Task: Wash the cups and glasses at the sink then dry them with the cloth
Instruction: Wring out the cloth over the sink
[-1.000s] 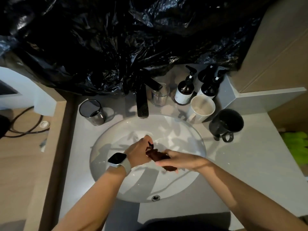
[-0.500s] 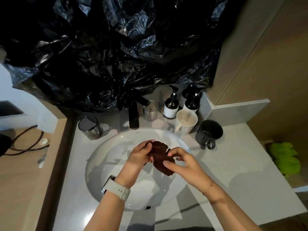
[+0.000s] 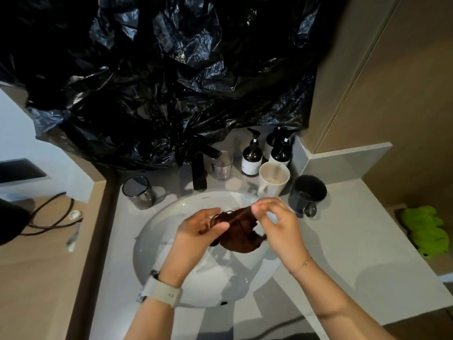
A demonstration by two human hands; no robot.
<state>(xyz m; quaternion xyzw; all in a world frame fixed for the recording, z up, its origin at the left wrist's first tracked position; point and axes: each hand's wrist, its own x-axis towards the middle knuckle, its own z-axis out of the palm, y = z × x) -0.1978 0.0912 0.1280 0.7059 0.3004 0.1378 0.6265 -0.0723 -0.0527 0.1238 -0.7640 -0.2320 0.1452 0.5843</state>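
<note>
A grey counter (image 3: pixel 343 231) holds a round white sink (image 3: pixel 157 231). Over the sink, two hands hold a dark brown cloth (image 3: pixel 241 238). The left hand (image 3: pixel 196 229) pinches one edge of the cloth with thumb and fingers. The right hand (image 3: pixel 274 217) pinches the other edge, a bit higher up. The rest of the cloth hangs down between them.

A black tap (image 3: pixel 199 173) stands behind the sink. A dark glass (image 3: pixel 138 191) sits on the counter to the left of the tap. A clear glass (image 3: pixel 221 166) sits just to the right of it. Next comes a white cup (image 3: pixel 272 179), then a black cup (image 3: pixel 307 192), both near the sink rim. Dark pump bottles (image 3: pixel 252 155) stand in the back corner.

Shiny black plastic (image 3: pixel 159 82) covers the wall above the tap. On the left is a wooden desk (image 3: pixel 36 266) with a dark cable (image 3: pixel 52 217). Something fluffy and green (image 3: pixel 427 231) lies at the far right.
</note>
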